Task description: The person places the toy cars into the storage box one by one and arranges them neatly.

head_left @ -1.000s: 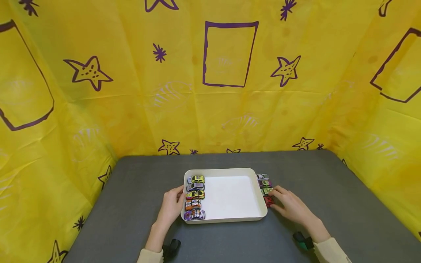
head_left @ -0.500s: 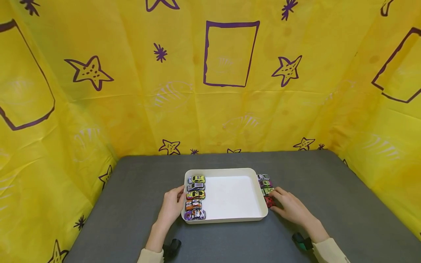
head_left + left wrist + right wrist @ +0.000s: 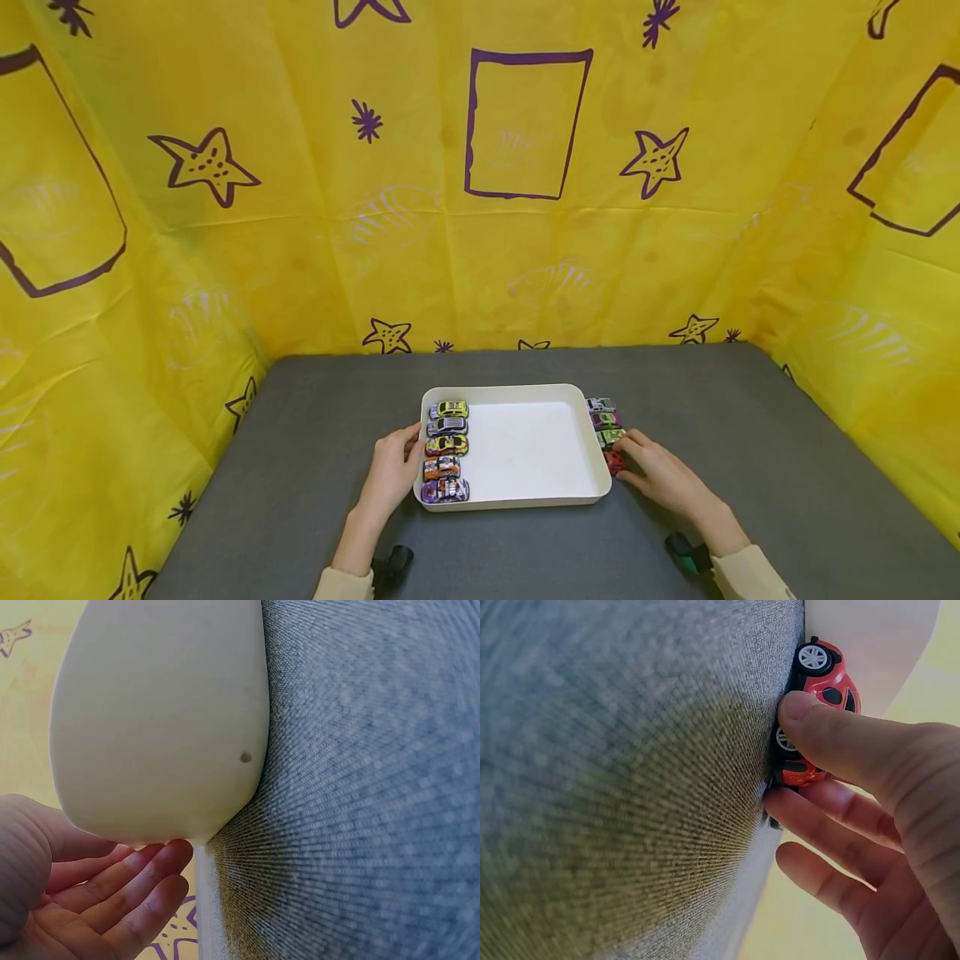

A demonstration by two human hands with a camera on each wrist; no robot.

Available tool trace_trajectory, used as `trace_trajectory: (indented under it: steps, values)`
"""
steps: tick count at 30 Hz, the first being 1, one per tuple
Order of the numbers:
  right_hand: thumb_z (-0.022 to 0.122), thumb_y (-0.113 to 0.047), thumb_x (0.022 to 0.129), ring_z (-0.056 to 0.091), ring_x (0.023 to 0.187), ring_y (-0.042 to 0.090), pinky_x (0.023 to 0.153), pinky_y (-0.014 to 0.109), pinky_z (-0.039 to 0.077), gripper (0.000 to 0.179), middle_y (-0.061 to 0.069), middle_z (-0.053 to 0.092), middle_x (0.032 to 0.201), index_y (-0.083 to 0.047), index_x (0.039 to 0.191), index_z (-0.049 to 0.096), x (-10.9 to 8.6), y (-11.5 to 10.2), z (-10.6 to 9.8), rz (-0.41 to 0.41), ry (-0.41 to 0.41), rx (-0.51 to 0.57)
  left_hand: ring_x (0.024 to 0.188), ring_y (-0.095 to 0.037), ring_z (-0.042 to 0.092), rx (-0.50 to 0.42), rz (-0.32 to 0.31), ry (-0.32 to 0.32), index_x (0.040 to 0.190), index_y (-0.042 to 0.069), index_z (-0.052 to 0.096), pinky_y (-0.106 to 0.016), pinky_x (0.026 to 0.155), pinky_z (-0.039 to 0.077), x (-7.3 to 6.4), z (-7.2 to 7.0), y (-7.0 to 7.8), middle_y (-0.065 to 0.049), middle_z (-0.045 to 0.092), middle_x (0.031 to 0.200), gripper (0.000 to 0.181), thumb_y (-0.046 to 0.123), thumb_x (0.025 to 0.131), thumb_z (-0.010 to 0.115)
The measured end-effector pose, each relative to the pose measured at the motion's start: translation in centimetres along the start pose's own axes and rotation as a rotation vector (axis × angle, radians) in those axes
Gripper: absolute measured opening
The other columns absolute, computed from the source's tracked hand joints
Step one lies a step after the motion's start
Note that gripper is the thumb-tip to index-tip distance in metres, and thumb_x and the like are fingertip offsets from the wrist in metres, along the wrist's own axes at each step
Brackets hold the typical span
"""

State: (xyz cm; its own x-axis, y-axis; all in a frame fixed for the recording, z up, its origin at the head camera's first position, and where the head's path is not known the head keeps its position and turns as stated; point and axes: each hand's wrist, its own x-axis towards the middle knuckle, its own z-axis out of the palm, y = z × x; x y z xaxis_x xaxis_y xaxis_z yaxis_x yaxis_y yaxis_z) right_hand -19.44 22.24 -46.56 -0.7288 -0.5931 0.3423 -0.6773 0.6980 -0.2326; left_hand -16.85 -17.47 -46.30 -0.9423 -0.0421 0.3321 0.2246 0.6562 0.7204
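Observation:
A shallow white tray (image 3: 528,454) rests on the table with several colourful toy cars (image 3: 447,446) lined up nose to tail-side along its left inner wall. My left hand (image 3: 390,471) touches the outside of that left wall; in the left wrist view its fingers (image 3: 154,900) lie fairly straight against the wall (image 3: 161,750). Outside the right wall, my right hand (image 3: 663,473) pinches a red toy car (image 3: 613,462). The right wrist view shows the thumb (image 3: 825,727) on the red car's side by a wheel, with the other fingers reaching behind its rear.
Beyond the red car, a silver car (image 3: 600,404), a purple-and-green car (image 3: 606,420) and a green car (image 3: 609,437) stand in a row along the tray's right wall. Grey cloth covers the table (image 3: 345,400). Yellow patterned fabric (image 3: 300,250) hangs behind and at both sides.
Almost nothing differs. The red car sits very slightly nearer the person, still between the right thumb and fingers; the left hand and tray hold their places.

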Motion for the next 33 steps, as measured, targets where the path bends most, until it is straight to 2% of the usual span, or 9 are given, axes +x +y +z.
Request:
trace_trajectory:
  steps: [9,19,26,33]
  values:
    - [0.078,-0.009,0.071,0.048,0.072,0.006,0.061,0.028,0.046,0.030,-0.005,0.049,0.088,-0.007,0.094,0.060,-0.1,0.0,-0.5,0.010,-0.010,0.013,0.072,-0.021,0.062,0.001,0.003,0.002,0.109,-0.016,0.059,-0.031,0.061,0.052,0.0,0.0,0.0,-0.022,0.065,0.089,0.027,-0.006,0.085,0.060]
    - [0.081,-0.006,0.066,0.051,0.072,0.008,0.062,0.027,0.047,0.032,-0.004,0.052,0.086,-0.006,0.091,0.061,0.0,0.1,-1.1,-0.037,0.071,0.000,0.072,-0.020,0.062,0.004,-0.009,-0.006,0.109,-0.016,0.059,-0.030,0.060,0.052,0.0,-0.1,0.1,-0.021,0.065,0.090,0.027,-0.005,0.085,0.059]
    - [0.081,-0.007,0.067,0.052,0.073,0.008,0.063,0.027,0.049,0.030,-0.004,0.051,0.085,-0.006,0.090,0.062,0.4,0.2,-2.1,0.005,0.056,-0.020,0.073,-0.021,0.062,-0.002,-0.014,-0.005,0.109,-0.016,0.059,-0.030,0.061,0.052,0.0,0.1,0.0,-0.021,0.065,0.089,0.027,-0.006,0.085,0.059]
    - [0.081,-0.006,0.067,0.054,0.073,0.011,0.063,0.028,0.049,0.030,-0.004,0.051,0.085,-0.006,0.090,0.061,1.1,0.3,-3.1,-0.015,0.078,-0.032,0.073,-0.021,0.061,0.003,-0.014,-0.006,0.110,-0.016,0.059,-0.031,0.061,0.052,0.0,0.0,0.0,-0.021,0.065,0.090,0.027,-0.005,0.085,0.059]
